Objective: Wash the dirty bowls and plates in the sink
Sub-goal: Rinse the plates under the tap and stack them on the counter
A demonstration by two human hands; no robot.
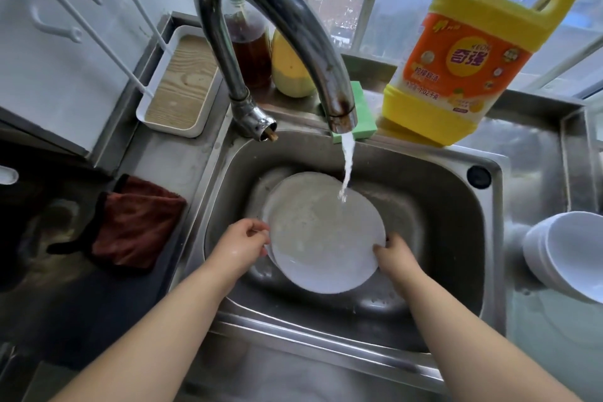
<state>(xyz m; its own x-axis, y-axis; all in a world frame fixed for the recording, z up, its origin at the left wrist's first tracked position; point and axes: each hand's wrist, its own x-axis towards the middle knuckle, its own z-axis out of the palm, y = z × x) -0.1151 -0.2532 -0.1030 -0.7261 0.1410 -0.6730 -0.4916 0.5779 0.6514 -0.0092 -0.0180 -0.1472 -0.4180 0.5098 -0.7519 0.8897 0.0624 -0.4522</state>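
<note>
A white plate [326, 238] is held tilted over the steel sink [434, 206], and water from the curved tap [261, 10] falls on its upper right part. My left hand [239, 245] grips the plate's left rim, with a second white plate edge showing just behind it. My right hand [396, 254] holds the right rim, fingers curled round the edge. White bowls [571, 251] stand stacked on the counter at the right.
A yellow detergent jug [473, 59] and a green sponge [362, 114] sit behind the sink. A brown cloth [137, 225] lies on the left counter. A white tray [177, 81], a dark bottle [251, 52] and a yellow bottle [287, 68] stand at the back left.
</note>
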